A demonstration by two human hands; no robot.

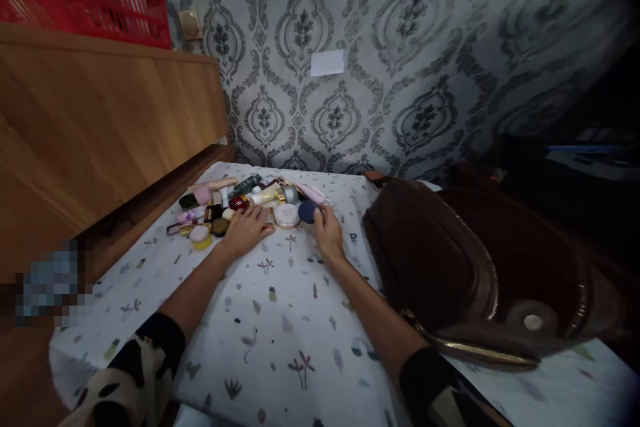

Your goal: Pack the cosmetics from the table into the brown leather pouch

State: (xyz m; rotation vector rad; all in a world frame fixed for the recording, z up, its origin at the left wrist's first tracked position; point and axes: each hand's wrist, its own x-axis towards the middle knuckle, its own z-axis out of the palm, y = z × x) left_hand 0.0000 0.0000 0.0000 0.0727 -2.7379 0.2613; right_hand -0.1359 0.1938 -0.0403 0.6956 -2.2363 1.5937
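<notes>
In the head view, we see cosmetics (264,196) clustered near the far left corner of the cloth-covered table (290,300). Our left hand (245,233) lies palm down at their near side, fingers loosely extended, perhaps steadying loose pieces; we cannot tell whether it grips any. Our right hand (329,233), partly closed, pinches a dark blue round case (307,211) beside a powder jar (287,216), probably because its rim suits fingertips. A brown handbag (425,247) lies along the right edge.
</notes>
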